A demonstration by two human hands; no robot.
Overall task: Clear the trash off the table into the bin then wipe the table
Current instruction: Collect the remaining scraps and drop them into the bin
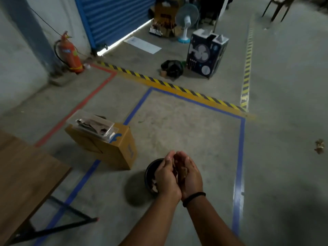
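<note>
torn brown scraps [179, 172], cupped in left hand [166, 176], right hand [192, 175], over bin [149, 170]

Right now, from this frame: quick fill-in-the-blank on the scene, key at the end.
1. The left hand and right hand together cup brown scraps above the ____ bin.
2. The dark wristband is on the ____ wrist.
3. A clear tray lies on ____ of the cardboard box.
4. The wooden table is at the frame's ____ edge.
Missing: black; right; top; left.
</note>
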